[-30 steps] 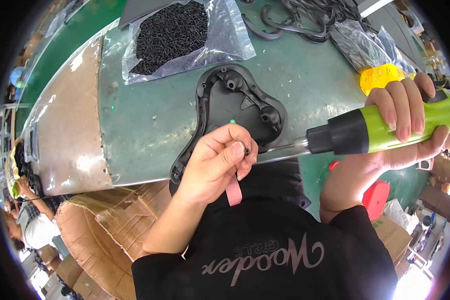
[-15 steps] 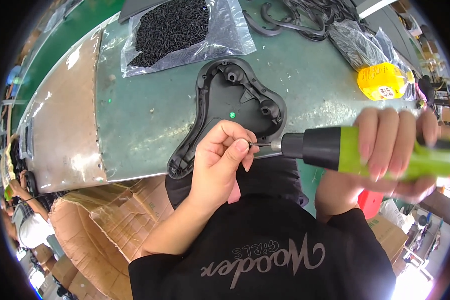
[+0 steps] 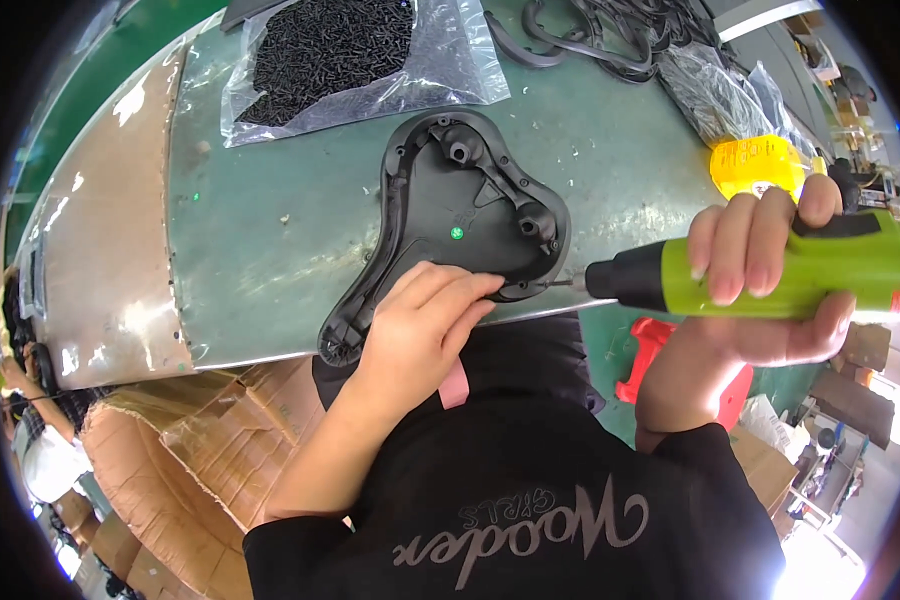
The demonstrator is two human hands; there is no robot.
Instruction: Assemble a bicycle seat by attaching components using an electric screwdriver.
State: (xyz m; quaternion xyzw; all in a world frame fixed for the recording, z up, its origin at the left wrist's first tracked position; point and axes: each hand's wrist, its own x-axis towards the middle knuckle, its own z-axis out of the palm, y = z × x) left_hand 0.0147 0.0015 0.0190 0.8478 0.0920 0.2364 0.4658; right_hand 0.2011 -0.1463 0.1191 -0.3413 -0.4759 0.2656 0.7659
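Note:
A black moulded plastic part shaped like a bicycle saddle (image 3: 450,200) lies hollow side up at the table's near edge, with two round bosses and a small green sticker inside. My left hand (image 3: 420,325) is closed on its near rim, fingers pressed together over it and thumb below. In my right hand (image 3: 755,260) is a green and black electric screwdriver (image 3: 635,278), held level with its bit pointing left. The thin bit reaches the rim just right of my left fingertips. Whether a screw sits at its tip is too small to tell.
On the table (image 3: 260,270), a clear plastic bag (image 3: 450,75) holds many black screws (image 3: 330,55) at the back. Curved black strips (image 3: 590,50) lie at the far right, near a yellow bottle (image 3: 755,168). Cardboard (image 3: 170,480) stands below left; a red stool (image 3: 642,355) is below right.
My left hand has gone from pinching a small piece at the bit's tip to gripping the part's rim. The screwdriver's bit has moved right, to the rim.

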